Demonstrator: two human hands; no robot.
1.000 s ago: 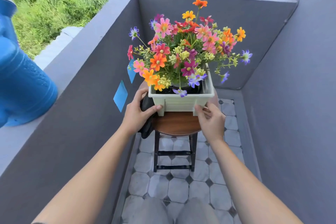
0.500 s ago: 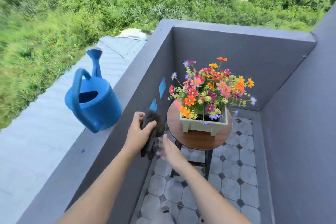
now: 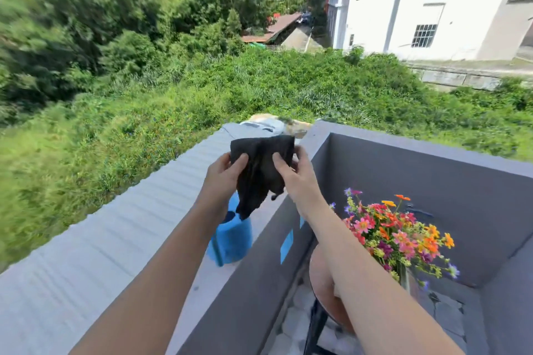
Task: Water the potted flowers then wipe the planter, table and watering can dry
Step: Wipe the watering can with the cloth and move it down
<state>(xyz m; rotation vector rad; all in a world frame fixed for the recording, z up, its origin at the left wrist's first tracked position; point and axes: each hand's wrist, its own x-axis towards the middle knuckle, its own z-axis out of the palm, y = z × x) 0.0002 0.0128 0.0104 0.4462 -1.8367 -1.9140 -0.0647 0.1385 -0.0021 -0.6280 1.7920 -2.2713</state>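
A black cloth (image 3: 261, 170) hangs spread between both hands, raised above the balcony wall. My left hand (image 3: 223, 174) pinches its left top corner and my right hand (image 3: 291, 171) pinches the right side. Below the cloth, the blue watering can (image 3: 232, 241) stands on the wall's flat top, partly hidden by my left forearm. The colourful flowers (image 3: 401, 235) stand lower right on the round wooden table (image 3: 320, 277). My right arm covers most of the planter; only a sliver of the planter's wall (image 3: 405, 278) shows.
The grey balcony wall (image 3: 432, 181) encloses the corner, with blue tape squares (image 3: 286, 245) on its inner face. A corrugated roof (image 3: 115, 239) lies beyond the ledge, then thick green brush. The tiled floor (image 3: 444, 314) shows below the table.
My view has swung upward. Both hands left the planter and rose; the right hand joined the left on the black cloth, which is now spread out in the air over the watering can.
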